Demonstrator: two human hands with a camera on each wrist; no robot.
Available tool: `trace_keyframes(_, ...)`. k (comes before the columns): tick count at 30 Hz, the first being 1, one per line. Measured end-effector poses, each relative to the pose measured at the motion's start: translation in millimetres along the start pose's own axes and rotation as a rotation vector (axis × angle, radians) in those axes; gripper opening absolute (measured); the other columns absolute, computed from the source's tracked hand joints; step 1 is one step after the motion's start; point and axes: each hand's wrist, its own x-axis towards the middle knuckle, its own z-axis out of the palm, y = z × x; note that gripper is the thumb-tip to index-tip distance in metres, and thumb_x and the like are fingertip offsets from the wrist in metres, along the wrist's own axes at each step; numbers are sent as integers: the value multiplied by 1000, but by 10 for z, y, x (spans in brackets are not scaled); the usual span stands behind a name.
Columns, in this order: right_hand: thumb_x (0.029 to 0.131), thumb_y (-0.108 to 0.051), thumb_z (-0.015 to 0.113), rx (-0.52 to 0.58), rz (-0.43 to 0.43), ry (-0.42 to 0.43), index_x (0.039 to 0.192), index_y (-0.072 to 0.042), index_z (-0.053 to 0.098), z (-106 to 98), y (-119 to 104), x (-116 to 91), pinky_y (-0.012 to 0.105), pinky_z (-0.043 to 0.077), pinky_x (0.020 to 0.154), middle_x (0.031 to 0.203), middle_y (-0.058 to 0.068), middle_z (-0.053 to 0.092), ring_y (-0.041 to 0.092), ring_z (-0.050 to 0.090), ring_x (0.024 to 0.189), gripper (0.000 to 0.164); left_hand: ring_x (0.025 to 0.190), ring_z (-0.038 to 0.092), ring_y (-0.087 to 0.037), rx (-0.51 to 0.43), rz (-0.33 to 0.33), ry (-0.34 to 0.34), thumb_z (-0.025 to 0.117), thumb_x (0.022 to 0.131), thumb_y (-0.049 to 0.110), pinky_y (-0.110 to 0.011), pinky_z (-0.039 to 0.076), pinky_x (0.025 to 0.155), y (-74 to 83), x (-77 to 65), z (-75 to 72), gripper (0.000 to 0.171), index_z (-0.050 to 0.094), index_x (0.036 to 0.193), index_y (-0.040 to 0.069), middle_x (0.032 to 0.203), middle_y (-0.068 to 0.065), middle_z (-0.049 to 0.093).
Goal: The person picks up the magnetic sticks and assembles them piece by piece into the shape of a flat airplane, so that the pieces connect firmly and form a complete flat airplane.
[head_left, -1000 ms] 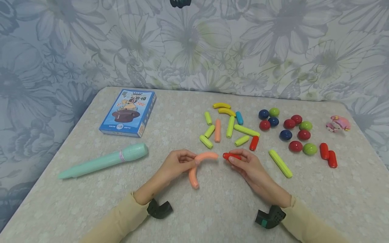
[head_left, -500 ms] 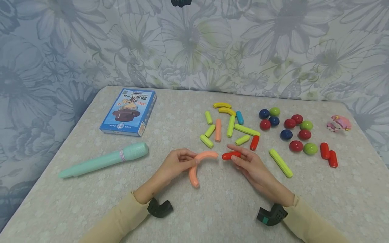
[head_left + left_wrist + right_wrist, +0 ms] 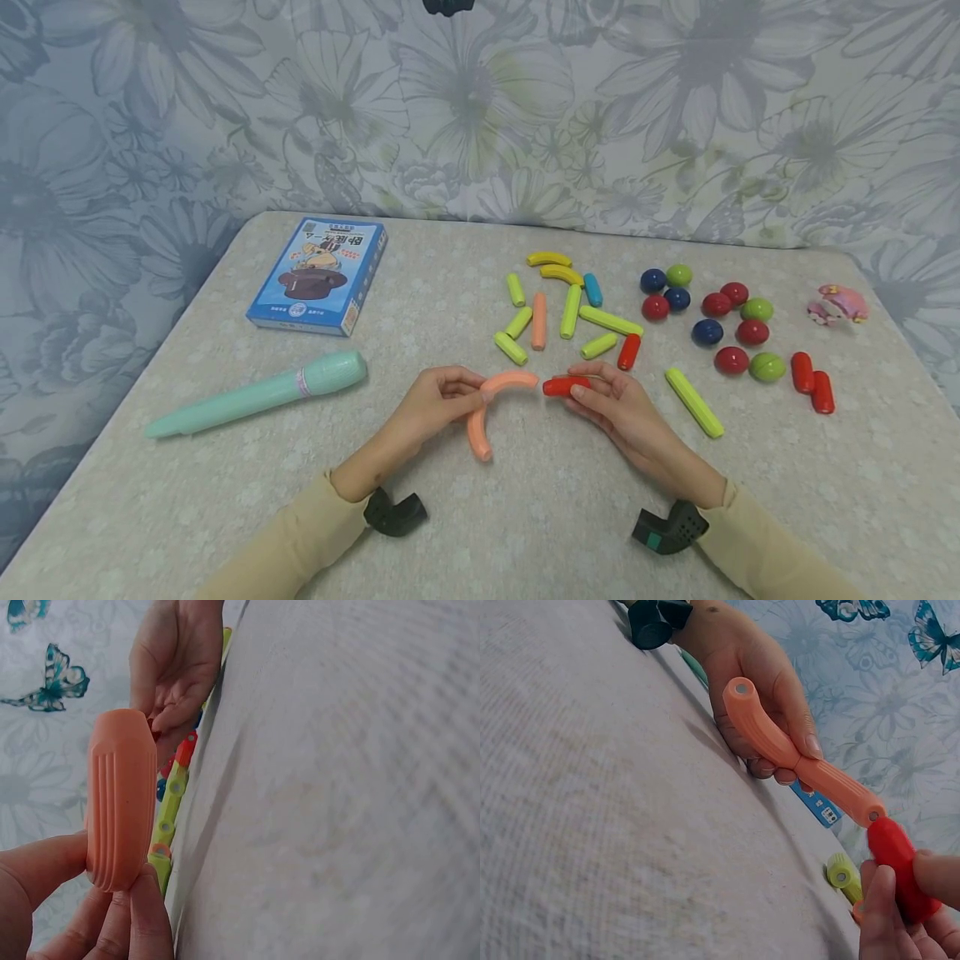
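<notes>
- Head: the left hand [image 3: 442, 404] is pinching two curved orange pieces [image 3: 513, 380] above the table [image 3: 480, 542]; the right hand [image 3: 622, 408] is gripping a red piece [image 3: 564, 387], a small gap showing between it and the orange tip. Green sticks [image 3: 611, 320] are lying loose beyond.
- Left wrist: finger and thumb are squeezing the orange; the red is mostly hiding behind.
- Right wrist: the orange pair is meeting end to end, seemingly joined; the red is overlapping its tip, contact unclear, seemingly not yet attached.

Red piece [image 3: 558, 387] partly behind right fingers [image 3: 596, 400]
</notes>
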Motion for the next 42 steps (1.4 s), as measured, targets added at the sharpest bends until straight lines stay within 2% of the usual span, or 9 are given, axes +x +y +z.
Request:
trace_keyframes(7, 97, -9, 51, 8, -13, 10, 125, 5, 45, -21, -7, -3, 34, 47, 85, 112, 12, 58, 19, 62, 96, 33, 74, 61, -15, 3, -2, 4, 69, 85, 13, -27, 48, 62, 9, -4, -1, 25, 65, 103, -4, 87, -8, 67)
trace_keyframes(11, 101, -17, 44, 65, -21, -31, 131, 4, 38, -58, -32, -13, 40, 46, 86, 104, 14, 58, 26, 62, 98, 38, 74, 61, -15, 4, -8, 4, 69, 85, 14, -28, 48, 63, 13, -9, -6, 26, 65, 104, -3, 87, -7, 67)
trace_keyframes(14, 101, -21, 43, 55, -15, -66, 134, 2, 33, -90, -54, -23, 41, 47, 84, 98, 12, 55, 27, 64, 94, 41, 75, 62, -16, 5, -15, 7, 68, 85, 13, -28, 48, 62, 14, -10, -6, 24, 66, 104, -2, 87, -7, 67)
trace_keyframes(19, 97, -19, 54, -200, -21, -123, 132, 0, 37, -115, -62, -8, 32, 52, 70, 101, 13, 57, 22, 63, 76, 44, 73, 61, -15, -7, -9, 2, 68, 85, 12, -27, 47, 61, 14, -11, -8, 24, 66, 103, -2, 87, -8, 67)
trace_keyframes(22, 93, -18, 60, -369, -34, -161, 126, 2, 42, -99, -56, 11, 27, 49, 62, 102, 15, 63, 23, 62, 73, 43, 73, 61, -15, -10, -1, -2, 68, 85, 12, -26, 46, 60, 17, -11, -10, 24, 66, 104, -3, 88, -8, 67)
trace_keyframes(25, 90, -19, 64, -476, -23, -175, 120, 2, 46, -61, -51, 26, 25, 45, 58, 99, 13, 66, 23, 60, 72, 41, 73, 61, -15, -15, 5, -8, 68, 85, 12, -26, 46, 60, 15, -9, -9, 25, 65, 104, -3, 88, -9, 67)
trace_keyframes(30, 86, -21, 69, -575, -20, -159, 116, -1, 55, 12, -56, 41, 24, 41, 53, 91, 9, 65, 21, 57, 67, 39, 73, 62, -15, -27, 0, -13, 68, 85, 11, -27, 48, 61, 13, -3, -7, 24, 65, 104, -3, 87, -9, 67)
trace_keyframes(37, 87, -18, 68, -707, -116, -151, 115, -5, 64, 64, -63, 64, 25, 44, 57, 90, 4, 64, 20, 54, 69, 31, 75, 63, -17, -16, 18, -31, 68, 85, 12, -28, 49, 63, 9, -1, -8, 26, 64, 105, -4, 88, -9, 67)
trace_keyframes(42, 87, -17, 68, -726, -122, -133, 114, -5, 64, 78, -54, 83, 25, 44, 56, 88, 4, 64, 20, 54, 68, 30, 72, 61, -16, -15, 28, -38, 69, 84, 12, -26, 47, 58, 10, -12, -12, 25, 65, 104, -3, 85, -8, 67)
